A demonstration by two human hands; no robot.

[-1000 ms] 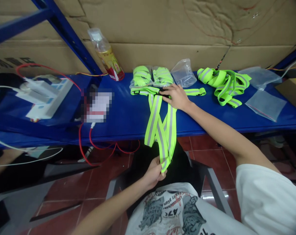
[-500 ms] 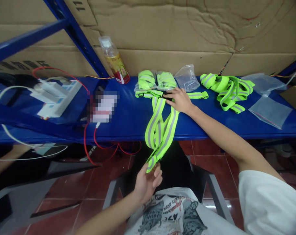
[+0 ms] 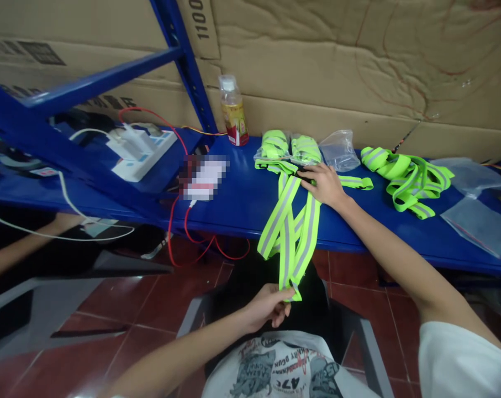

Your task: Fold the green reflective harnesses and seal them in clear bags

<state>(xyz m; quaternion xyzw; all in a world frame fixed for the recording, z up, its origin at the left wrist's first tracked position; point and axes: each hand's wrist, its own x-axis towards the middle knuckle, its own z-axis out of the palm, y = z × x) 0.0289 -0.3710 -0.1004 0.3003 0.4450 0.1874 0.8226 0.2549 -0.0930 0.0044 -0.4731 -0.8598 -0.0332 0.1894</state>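
A neon-yellow reflective strap harness (image 3: 294, 229) with grey stripes lies across the blue shelf (image 3: 242, 202) and hangs over its front edge. My right hand (image 3: 322, 182) lies flat on the strap's upper part, pressing it to the shelf. Below the shelf, my left hand (image 3: 269, 307) pinches the hanging bottom end of the strap. Two folded straps in clear bags (image 3: 289, 148) lie just behind my right hand, beside an empty clear bag (image 3: 339, 150).
A loose pile of neon straps (image 3: 407, 174) and flat clear bags (image 3: 478, 221) lie to the right. A bottle (image 3: 233, 110) stands at the back. A white power strip (image 3: 138, 152) with red and white cables sits left. Cardboard lines the wall. Another person's arm (image 3: 22, 254) shows lower left.
My left hand let the hanging strap end slip, then caught it again lower and further right. My right hand stayed on the strap. The view swung left and upward.
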